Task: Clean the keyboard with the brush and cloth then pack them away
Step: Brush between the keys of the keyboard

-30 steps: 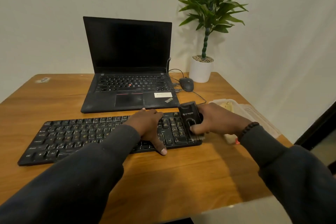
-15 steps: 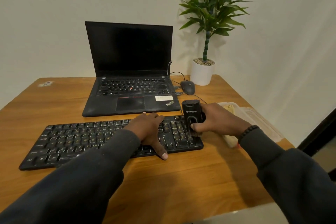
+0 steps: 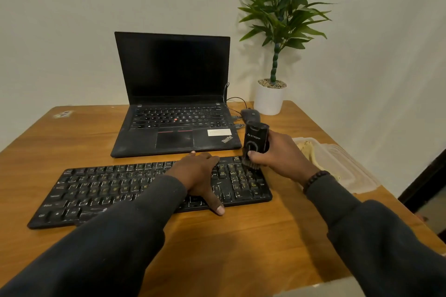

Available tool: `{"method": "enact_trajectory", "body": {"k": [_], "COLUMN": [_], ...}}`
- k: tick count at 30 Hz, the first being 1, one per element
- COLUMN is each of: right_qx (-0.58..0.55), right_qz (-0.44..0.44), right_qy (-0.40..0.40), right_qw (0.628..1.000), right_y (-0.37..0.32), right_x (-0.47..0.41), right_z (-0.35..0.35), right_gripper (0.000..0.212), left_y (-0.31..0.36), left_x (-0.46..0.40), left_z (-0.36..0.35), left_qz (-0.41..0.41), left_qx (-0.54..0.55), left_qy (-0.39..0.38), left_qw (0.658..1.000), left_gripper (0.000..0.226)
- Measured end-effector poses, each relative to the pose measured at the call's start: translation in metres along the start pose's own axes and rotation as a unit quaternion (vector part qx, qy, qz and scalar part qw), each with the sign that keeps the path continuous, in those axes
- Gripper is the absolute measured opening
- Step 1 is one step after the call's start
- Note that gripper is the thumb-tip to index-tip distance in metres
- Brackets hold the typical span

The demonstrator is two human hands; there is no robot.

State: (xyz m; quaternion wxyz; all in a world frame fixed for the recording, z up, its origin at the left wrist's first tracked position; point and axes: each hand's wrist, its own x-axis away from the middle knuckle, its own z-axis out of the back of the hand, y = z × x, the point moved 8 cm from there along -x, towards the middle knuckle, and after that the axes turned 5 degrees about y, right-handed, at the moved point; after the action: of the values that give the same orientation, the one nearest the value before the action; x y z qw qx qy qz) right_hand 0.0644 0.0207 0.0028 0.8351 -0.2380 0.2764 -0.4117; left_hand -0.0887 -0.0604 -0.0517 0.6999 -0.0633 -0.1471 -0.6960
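A black keyboard [image 3: 101,190] lies across the wooden table [image 3: 229,248] in front of me. My left hand [image 3: 200,176] rests flat on its right half, thumb reaching past the front edge. A black block-shaped brush [image 3: 256,142] stands upright in the grip of my right hand [image 3: 282,159], its bristles down on the far right corner of the keyboard. A yellowish cloth [image 3: 309,152] lies in a clear plastic container [image 3: 350,171] to the right, partly hidden by my right wrist.
An open black laptop [image 3: 173,103] stands behind the keyboard. A mouse [image 3: 251,114] with its cable and a potted plant [image 3: 270,96] sit at the back right. The table's right edge runs close beside the container.
My right hand has drawn the brush from the keyboard's near right edge up to its far right corner. My left hand stays on the keys.
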Motion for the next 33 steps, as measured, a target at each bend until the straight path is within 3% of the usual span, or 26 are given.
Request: {"method": "enact_trajectory", "body": {"k": [4,12,16,19,21,23,27,28,32,33], "right_qx": [-0.008,0.074,0.073,0.008,-0.023,0.004,0.005,0.007,-0.008,-0.017], "right_qz": [-0.007,-0.004,0.01,-0.003,-0.018,-0.002,0.032,0.034,-0.005,-0.002], "right_qy": [0.041,0.0,-0.089,-0.192,-0.215,-0.194,-0.05,-0.045,-0.224,-0.237], "right_qw": [0.999,0.997,0.993,0.981,0.976,0.981,0.998,0.998,0.974,0.971], "right_y": [-0.003,-0.014,-0.019,-0.024,-0.021,-0.018,-0.022,-0.022,-0.016,-0.017], "right_x": [-0.007,-0.009,0.011,0.026,0.025,0.015,0.001,0.001,0.015,0.017], "right_z": [-0.004,-0.021,-0.024,-0.018,-0.018,-0.021,-0.015,-0.014,-0.023,-0.021], "right_gripper": [0.035,0.038,0.04,0.034,0.037,0.04,0.033,0.033,0.038,0.038], "left_y": [0.0,-0.002,-0.003,-0.004,-0.003,-0.003,-0.003,-0.003,-0.002,-0.002], "left_x": [0.002,0.0,-0.002,-0.002,-0.002,-0.002,-0.001,-0.001,0.0,0.0], "left_z": [0.001,-0.001,-0.002,-0.003,-0.002,-0.002,-0.002,-0.002,-0.002,-0.002], "left_qz": [0.006,0.012,0.007,0.003,0.003,0.003,0.006,0.007,0.005,0.006], "left_qx": [0.005,0.013,0.011,0.017,0.013,0.012,0.012,0.014,0.016,0.017], "left_qy": [-0.001,0.0,0.004,0.007,0.005,0.004,0.004,0.003,0.001,0.0], "left_qw": [1.0,1.0,1.0,1.0,1.0,1.0,1.0,1.0,1.0,1.0], "left_gripper": [0.135,0.136,0.137,0.137,0.137,0.137,0.137,0.137,0.134,0.134]}}
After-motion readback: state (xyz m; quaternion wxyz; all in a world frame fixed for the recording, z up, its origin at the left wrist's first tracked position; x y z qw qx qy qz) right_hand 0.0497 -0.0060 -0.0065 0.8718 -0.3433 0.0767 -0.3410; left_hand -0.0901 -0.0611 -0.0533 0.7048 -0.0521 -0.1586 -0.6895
